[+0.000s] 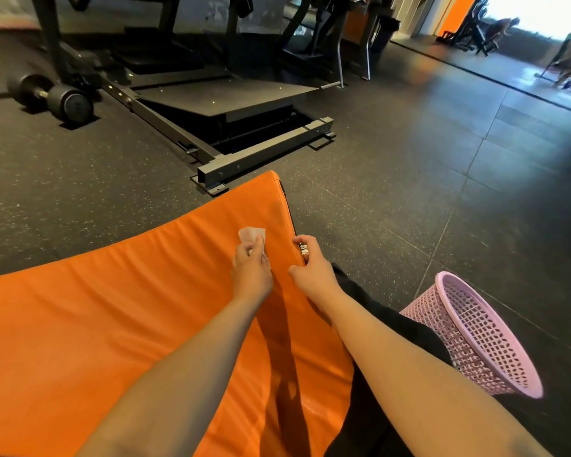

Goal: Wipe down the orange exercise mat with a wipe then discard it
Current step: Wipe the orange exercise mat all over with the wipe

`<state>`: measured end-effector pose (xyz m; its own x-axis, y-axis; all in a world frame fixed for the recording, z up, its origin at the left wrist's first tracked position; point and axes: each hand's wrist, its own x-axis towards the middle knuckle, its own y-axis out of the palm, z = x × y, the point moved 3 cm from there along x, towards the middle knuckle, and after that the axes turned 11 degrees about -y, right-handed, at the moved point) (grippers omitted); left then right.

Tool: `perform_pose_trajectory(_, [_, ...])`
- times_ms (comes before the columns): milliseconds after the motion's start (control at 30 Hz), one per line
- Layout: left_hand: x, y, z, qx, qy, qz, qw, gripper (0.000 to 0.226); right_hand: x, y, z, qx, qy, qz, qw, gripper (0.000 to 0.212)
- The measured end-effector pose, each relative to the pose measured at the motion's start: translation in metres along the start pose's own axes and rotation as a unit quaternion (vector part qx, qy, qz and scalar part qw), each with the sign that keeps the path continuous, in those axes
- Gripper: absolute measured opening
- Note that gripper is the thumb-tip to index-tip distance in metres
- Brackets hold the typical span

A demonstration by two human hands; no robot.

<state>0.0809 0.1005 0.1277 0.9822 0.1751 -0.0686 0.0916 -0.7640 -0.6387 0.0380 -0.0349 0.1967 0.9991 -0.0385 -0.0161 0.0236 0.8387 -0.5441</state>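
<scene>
L hand (251,268) grip pinches wipe (249,234): thin, limp, light, so prob best bunched. R hand (310,268) curled at mat (112,308) edge; can't tell if holding.

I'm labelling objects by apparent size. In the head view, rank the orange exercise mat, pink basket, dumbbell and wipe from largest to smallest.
1. orange exercise mat
2. pink basket
3. dumbbell, which lies farther off, so its rank against the basket is only apparent
4. wipe
</scene>
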Motion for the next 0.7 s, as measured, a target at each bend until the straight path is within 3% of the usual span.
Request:
perform_pose_trajectory(100, [0.001, -0.004, -0.017, -0.046, 0.077, 0.011, 0.996, 0.052, 0.003, -0.001, 0.006, -0.022, -0.026, -0.024, 0.999, 0.03])
perform_pose_trajectory(200, [0.005, -0.009, -0.028, -0.044, 0.137, 0.028, 0.989, 0.052, 0.007, 0.0, 0.007, -0.041, -0.047, -0.006, 0.998, 0.042])
perform_pose_trajectory(300, [0.013, -0.012, -0.016, 0.007, 0.076, 0.008, 0.997, 0.051, 0.008, 0.001, 0.006, -0.045, -0.064, 0.028, 0.997, 0.072])
perform_pose_trajectory(400, [0.009, -0.01, 0.004, 0.019, -0.033, -0.002, 0.999, 0.049, 0.01, 0.004, 0.004, -0.026, -0.053, 0.067, 0.996, 0.075])
perform_pose_trajectory(533, [0.006, -0.006, -0.019, -0.045, 0.062, 0.026, 0.997, 0.055, 0.014, 0.0, 0.003, -0.004, -0.039, 0.039, 0.998, 0.078])
perform_pose_trajectory(700, [0.017, -0.015, -0.033, -0.035, 0.102, 0.055, 0.993, 0.057, 0.013, 0.006, 0.006, 0.031, -0.041, -0.017, 0.999, 0.068])
